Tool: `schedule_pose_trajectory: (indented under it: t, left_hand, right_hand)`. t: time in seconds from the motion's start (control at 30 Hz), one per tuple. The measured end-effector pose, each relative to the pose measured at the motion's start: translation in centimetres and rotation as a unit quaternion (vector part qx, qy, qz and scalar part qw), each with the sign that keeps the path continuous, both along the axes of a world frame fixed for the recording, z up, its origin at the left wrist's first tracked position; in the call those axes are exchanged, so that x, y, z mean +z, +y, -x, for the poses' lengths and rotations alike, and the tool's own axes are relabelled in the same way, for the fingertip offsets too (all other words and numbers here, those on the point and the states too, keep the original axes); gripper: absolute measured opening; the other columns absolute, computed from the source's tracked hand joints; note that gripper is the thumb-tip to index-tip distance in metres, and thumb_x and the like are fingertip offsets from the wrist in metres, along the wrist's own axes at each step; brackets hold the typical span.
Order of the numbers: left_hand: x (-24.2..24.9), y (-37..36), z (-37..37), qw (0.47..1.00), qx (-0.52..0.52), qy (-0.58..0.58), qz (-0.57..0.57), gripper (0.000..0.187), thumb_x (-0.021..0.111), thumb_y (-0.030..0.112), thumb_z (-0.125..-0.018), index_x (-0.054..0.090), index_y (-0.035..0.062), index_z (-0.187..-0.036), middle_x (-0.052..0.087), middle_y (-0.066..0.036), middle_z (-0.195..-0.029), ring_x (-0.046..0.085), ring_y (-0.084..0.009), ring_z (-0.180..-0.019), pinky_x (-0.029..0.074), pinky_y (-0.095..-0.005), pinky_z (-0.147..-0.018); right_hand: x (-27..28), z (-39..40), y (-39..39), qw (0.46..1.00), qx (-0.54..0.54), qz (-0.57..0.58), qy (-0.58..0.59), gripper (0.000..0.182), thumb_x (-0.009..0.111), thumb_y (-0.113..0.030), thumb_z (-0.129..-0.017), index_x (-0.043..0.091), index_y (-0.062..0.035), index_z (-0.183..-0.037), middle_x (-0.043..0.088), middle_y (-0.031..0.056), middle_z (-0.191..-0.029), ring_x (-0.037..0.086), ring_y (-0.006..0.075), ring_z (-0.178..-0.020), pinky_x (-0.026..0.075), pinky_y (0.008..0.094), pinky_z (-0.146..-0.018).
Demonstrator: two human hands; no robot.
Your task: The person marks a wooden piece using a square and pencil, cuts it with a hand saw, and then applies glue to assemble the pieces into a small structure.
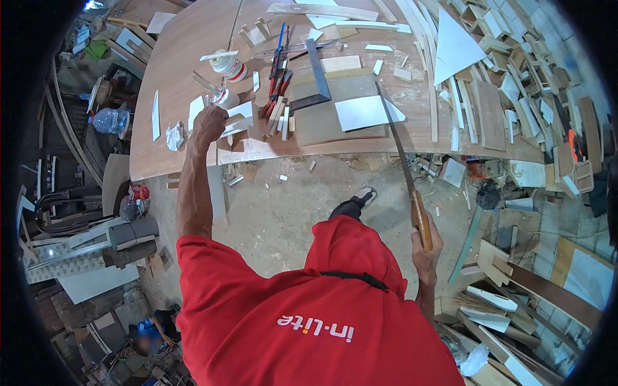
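Observation:
My left hand [210, 123] is closed at the table's near edge, beside a white cup [226, 99] with thin sticks standing at it. What its fingers hold, if anything, is hidden. A white cut piece [238, 119] lies just right of that hand. Low on the right, my right hand [426, 252] grips the wooden handle of a long narrow blade [400, 152]. Its blade points away from me, crossing over the table edge and a white sheet [362, 113]. Whether the blade has teeth cannot be made out.
On the wooden table [174, 64] are a white tub [230, 67], a dark try square [315, 74], red-handled tools [278, 90] and small wood strips [277, 117]. Offcuts [508, 90] crowd the right side. A water bottle [109, 121] stands left. Another person [154, 331] is at lower left.

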State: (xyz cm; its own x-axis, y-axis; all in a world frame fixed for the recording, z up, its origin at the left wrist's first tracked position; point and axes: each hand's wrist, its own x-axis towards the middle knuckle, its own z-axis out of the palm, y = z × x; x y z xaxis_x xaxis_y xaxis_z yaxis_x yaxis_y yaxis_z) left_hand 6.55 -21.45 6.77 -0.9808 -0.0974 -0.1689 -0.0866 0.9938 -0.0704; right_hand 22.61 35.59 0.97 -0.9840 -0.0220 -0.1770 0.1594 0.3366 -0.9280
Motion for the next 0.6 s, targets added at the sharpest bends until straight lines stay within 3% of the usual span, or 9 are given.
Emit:
schedule_pose_trajectory:
  t: [0.07, 0.5, 0.6]
  left_hand:
    - [-0.6, -0.3, -0.3, 0.999, 0.022, -0.024, 0.000, 0.015, 0.056, 0.011, -0.077, 0.071, 0.0114, -0.077, 0.066, -0.017, -0.076, 0.065, -0.0367, -0.073, 0.051, -0.0464, -0.066]
    - [-1.4, 1.0, -1.4, 1.000, 0.000, -0.012, 0.003, 0.012, 0.057, 0.005, -0.074, 0.068, 0.0099, -0.072, 0.064, -0.017, -0.072, 0.064, -0.0367, -0.071, 0.050, -0.0459, -0.063]
    - [-1.8, 1.3, -1.6, 1.000, 0.019, -0.004, 0.010, 0.012, 0.057, 0.004, -0.073, 0.068, 0.0104, -0.073, 0.064, -0.017, -0.071, 0.065, -0.0361, -0.072, 0.050, -0.0460, -0.063]
  right_hand:
    - [-0.3, 0.0, 0.0, 1.000, 0.000, -0.010, 0.007, 0.050, 0.055, 0.003, -0.084, 0.048, 0.0028, -0.133, 0.061, 0.0156, -0.117, 0.057, 0.0182, -0.105, 0.043, 0.0290, -0.092]
    - [-0.4, -0.1, -0.2, 1.000, -0.007, -0.001, 0.004, 0.050, 0.054, 0.003, -0.083, 0.048, 0.0019, -0.133, 0.061, 0.0142, -0.115, 0.057, 0.0181, -0.104, 0.043, 0.0287, -0.092]
    - [-0.3, 0.0, -0.2, 1.000, -0.001, -0.009, 0.000, 0.052, 0.056, 0.000, -0.083, 0.046, 0.0044, -0.133, 0.060, 0.0190, -0.120, 0.060, 0.0241, -0.107, 0.045, 0.0316, -0.092]
